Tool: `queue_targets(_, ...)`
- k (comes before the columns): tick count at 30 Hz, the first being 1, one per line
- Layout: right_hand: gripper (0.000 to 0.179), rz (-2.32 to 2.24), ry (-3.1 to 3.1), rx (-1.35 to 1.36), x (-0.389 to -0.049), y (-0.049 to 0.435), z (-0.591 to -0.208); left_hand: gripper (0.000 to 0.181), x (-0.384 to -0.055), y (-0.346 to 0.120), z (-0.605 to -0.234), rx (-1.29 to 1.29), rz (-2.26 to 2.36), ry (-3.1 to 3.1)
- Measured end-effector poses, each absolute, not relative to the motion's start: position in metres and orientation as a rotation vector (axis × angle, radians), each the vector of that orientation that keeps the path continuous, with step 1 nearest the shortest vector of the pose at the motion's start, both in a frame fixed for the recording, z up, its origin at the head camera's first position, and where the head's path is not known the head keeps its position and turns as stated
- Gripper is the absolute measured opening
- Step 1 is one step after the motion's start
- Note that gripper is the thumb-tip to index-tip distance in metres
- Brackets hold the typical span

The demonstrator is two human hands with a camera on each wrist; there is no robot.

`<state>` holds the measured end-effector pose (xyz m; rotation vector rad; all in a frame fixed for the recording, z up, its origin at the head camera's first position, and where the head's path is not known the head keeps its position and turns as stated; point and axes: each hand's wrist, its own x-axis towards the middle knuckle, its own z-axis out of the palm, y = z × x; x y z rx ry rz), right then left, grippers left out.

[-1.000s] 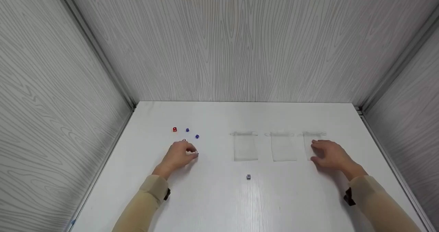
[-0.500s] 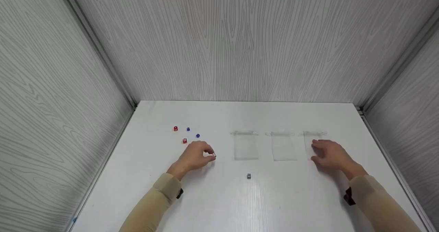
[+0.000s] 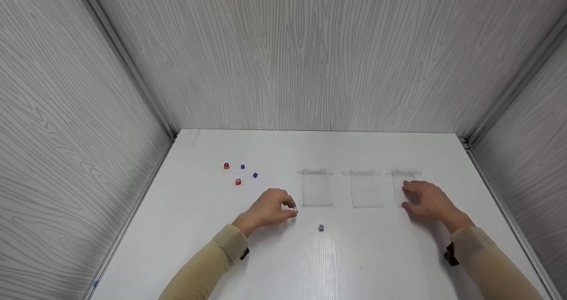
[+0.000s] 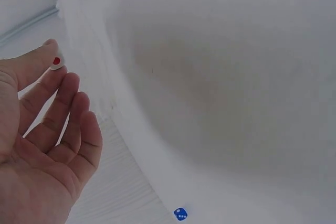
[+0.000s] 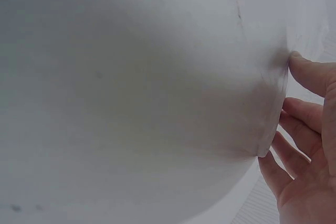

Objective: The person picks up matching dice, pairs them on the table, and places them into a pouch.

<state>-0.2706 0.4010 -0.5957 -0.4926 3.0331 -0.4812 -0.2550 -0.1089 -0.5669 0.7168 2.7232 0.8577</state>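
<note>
Between thumb and forefinger my left hand pinches a white die; a red pip faces the left wrist camera. That hand is just left of the leftmost sheer drawstring bag. A greyish die sits on the table in front of the bags. My right hand rests on the rightmost sheer bag, thumb and fingers spread apart and touching it, partly covering it. The middle sheer bag lies flat between the other two.
At the left of the white table lie two red dice and two smaller blue dice. Wood-grain panels enclose the table, with a back wall and side walls.
With the white die pinched, my left hand has moved right and slightly toward the front, away from the red and blue dice. My right hand has stayed in place.
</note>
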Motion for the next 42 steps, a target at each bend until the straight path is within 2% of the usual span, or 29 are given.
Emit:
queue_targets(16,0.058,-0.496,3.049,-0.527,-0.272,0.403,-0.596,0.016,-0.246,-0.067,-0.58,0.92,0.702,2.655)
queue_targets(32,0.06,-0.469,3.036,-0.515,-0.272,0.403,-0.597,0.019,-0.244,-0.057,-0.591,0.993,0.6,2.664)
queue_targets(42,0.057,-0.515,3.045,-0.519,-0.271,0.403,-0.596,0.011,-0.243,-0.055,-0.593,1.029,0.635,2.652)
